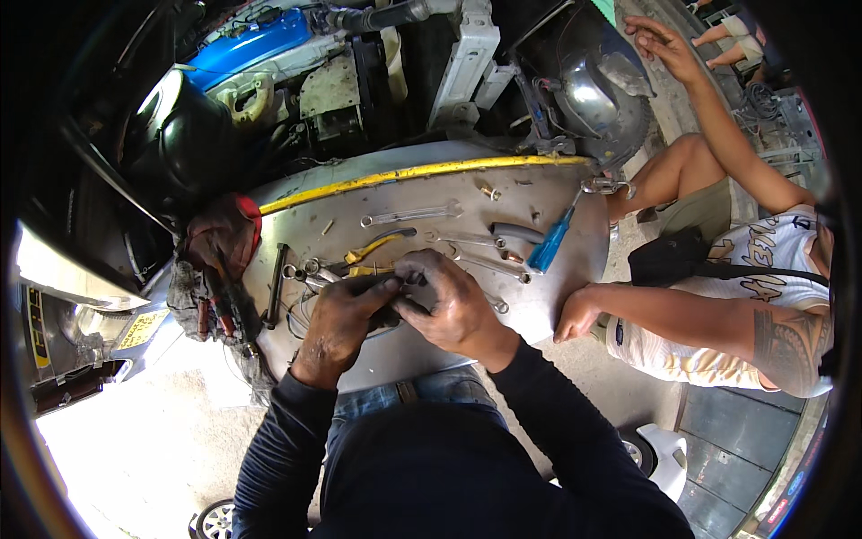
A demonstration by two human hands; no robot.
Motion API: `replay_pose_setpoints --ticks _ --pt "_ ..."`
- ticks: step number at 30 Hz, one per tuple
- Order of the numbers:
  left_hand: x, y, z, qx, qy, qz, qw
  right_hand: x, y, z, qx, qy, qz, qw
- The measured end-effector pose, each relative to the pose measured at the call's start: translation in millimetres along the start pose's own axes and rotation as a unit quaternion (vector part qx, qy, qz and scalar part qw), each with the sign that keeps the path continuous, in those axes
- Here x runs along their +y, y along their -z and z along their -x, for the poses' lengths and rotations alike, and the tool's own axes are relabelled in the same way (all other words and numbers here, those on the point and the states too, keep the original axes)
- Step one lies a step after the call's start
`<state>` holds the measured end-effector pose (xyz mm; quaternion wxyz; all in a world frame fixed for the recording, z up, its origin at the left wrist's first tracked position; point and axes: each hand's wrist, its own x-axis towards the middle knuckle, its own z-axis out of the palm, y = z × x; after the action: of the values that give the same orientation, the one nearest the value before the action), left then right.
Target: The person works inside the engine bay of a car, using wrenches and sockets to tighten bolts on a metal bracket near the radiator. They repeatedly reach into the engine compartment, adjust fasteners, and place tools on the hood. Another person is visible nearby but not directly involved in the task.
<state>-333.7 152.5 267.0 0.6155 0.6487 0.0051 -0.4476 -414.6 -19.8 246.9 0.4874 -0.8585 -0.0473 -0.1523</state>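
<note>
My left hand (344,314) and my right hand (449,301) meet over a grey metal panel (566,269) and together grip a small dark part (392,301); what the part is cannot be told. Both hands are greasy, and dark sleeves cover my forearms. Just beyond my fingers lie yellow-handled pliers (377,244) and several wrenches (409,216). A blue-handled screwdriver (551,241) lies to the right of my right hand.
A grimy red and black rag (220,260) lies at the panel's left end. Behind the panel is an open engine bay with a blue part (251,45). Another person sits at the right, one hand (575,316) on the panel's edge, the other hand (663,40) raised.
</note>
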Motion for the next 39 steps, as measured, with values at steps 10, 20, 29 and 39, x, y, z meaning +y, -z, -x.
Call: replay_pose_setpoints --ticks 10,20,29,39 --pt "-24 14 16 -0.027 -0.047 0.224 0.973 119 102 -29 -0.04 -0.195 0.422 0.885" --pt "0 -9 5 -0.056 -0.168 0.188 0.966 36 91 -33 -0.041 -0.165 0.167 0.971" --pt "3 6 9 -0.064 -0.172 0.18 0.966 -44 66 -19 -0.036 -0.187 -0.003 0.982" --pt "-7 1 18 -0.061 -0.068 0.197 0.976 -43 41 -12 -0.05 -0.207 -0.111 0.971"
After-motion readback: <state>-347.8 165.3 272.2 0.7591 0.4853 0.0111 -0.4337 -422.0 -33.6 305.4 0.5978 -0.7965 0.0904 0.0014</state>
